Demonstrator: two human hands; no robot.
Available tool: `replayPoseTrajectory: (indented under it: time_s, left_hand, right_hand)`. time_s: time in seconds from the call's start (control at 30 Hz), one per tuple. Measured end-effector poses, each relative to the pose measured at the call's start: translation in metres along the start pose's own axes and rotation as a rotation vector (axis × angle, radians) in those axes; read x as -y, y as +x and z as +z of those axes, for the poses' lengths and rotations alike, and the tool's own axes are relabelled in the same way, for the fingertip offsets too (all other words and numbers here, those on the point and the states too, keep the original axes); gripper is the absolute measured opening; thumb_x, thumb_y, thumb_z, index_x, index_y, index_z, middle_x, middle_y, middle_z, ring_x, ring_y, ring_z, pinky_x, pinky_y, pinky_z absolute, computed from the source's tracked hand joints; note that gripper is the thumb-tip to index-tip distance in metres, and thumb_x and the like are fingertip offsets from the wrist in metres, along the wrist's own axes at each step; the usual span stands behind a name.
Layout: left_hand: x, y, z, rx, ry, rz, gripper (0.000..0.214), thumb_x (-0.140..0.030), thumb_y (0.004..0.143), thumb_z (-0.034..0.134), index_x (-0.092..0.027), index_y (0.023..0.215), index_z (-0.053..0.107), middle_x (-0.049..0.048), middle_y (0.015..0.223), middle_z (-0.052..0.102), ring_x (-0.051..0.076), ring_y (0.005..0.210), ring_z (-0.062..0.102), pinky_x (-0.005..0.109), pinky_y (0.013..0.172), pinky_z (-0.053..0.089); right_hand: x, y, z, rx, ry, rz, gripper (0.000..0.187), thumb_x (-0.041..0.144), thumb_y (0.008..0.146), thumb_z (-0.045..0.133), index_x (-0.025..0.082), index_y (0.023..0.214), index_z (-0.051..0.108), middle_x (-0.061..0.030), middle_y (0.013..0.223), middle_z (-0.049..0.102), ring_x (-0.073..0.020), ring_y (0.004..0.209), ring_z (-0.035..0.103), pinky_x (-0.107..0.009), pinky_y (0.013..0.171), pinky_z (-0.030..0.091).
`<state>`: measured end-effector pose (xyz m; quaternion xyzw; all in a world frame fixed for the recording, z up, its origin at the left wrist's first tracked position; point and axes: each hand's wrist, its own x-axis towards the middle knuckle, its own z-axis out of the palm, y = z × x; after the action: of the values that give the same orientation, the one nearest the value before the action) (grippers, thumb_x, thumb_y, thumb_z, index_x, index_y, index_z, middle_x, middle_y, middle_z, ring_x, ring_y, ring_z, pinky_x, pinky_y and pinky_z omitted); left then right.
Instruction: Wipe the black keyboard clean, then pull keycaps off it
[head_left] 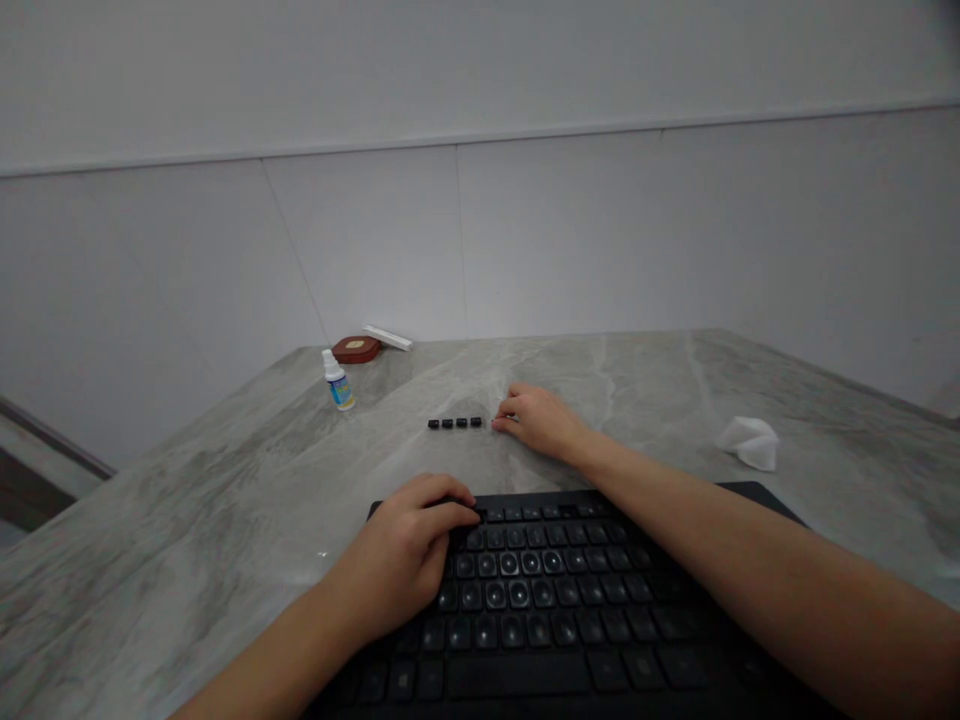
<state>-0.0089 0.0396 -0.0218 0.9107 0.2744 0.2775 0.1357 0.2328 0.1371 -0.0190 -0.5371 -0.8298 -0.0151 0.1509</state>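
A black keyboard (pixel 517 675) lies close in front of me, its keys glossy with pale reflections. My left hand (pixel 412 545) grips its upper left part, with thumb and forefinger close together at the top row of keys. Beyond the keyboard, several small black keycaps (pixel 454 423) stand in a straight row on the table. My right hand (pixel 532 415) rests on the tabletop at the right end of this row. Its fingers are pinched together low to the surface; whatever lies between the fingertips is hidden.
The grey marbled table (pixel 225 500) reaches back to a pale wall (pixel 570 230). A white spray bottle (pixel 339 382) with a blue label stands at the left. Behind it lie a reddish-brown case (pixel 355 349) and a white strip (pixel 388 337). Crumpled white tissue (pixel 750 443) lies at the right.
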Motion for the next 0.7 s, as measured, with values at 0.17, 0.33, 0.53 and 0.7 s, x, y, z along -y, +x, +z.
replayPoseTrajectory:
  time_s: [0.17,0.33,0.53,0.7]
  left_hand:
    - [-0.0006,-0.0003,-0.0001,0.004,-0.002,-0.003,0.041,0.002,0.083,0.040,-0.017,0.102,0.072,0.0072,0.107,0.066,0.019,0.100,0.062,0.036,0.090,0.053]
    - [0.0004,0.0002,0.0002,0.011,0.009,-0.013,0.043,0.003,0.081,0.040,-0.018,0.102,0.071,0.0068,0.108,0.066,0.019,0.101,0.063,0.036,0.091,0.053]
    - [-0.0004,0.0004,-0.0004,0.005,0.010,-0.005,0.042,0.003,0.082,0.040,-0.017,0.102,0.071,0.0070,0.107,0.066,0.019,0.100,0.063,0.036,0.090,0.054]
    - [-0.0018,0.0011,-0.0011,0.007,0.015,-0.003,0.042,0.002,0.082,0.039,-0.017,0.101,0.072,0.0076,0.107,0.067,0.020,0.099,0.063,0.037,0.089,0.054]
  right_hand:
    - [0.0014,-0.0028,-0.0018,-0.021,-0.010,-0.014,0.020,0.032,0.092,0.062,0.023,0.098,0.078,-0.0074,0.097,0.066,-0.0197,0.087,0.062,-0.030,0.076,0.043]
    - [0.0001,-0.0058,-0.0036,-0.042,-0.015,-0.027,0.018,0.024,0.090,0.062,0.024,0.097,0.079,-0.0065,0.096,0.067,-0.0185,0.086,0.062,-0.029,0.075,0.043]
    - [0.0005,-0.0058,-0.0014,-0.056,-0.022,-0.030,0.017,0.023,0.089,0.062,0.023,0.094,0.078,-0.0057,0.096,0.066,-0.0181,0.084,0.062,-0.028,0.073,0.042]
    - [0.0041,-0.0065,-0.0002,-0.059,-0.029,-0.026,0.014,0.022,0.088,0.062,0.021,0.089,0.076,-0.0059,0.094,0.066,-0.0172,0.081,0.061,-0.028,0.071,0.042]
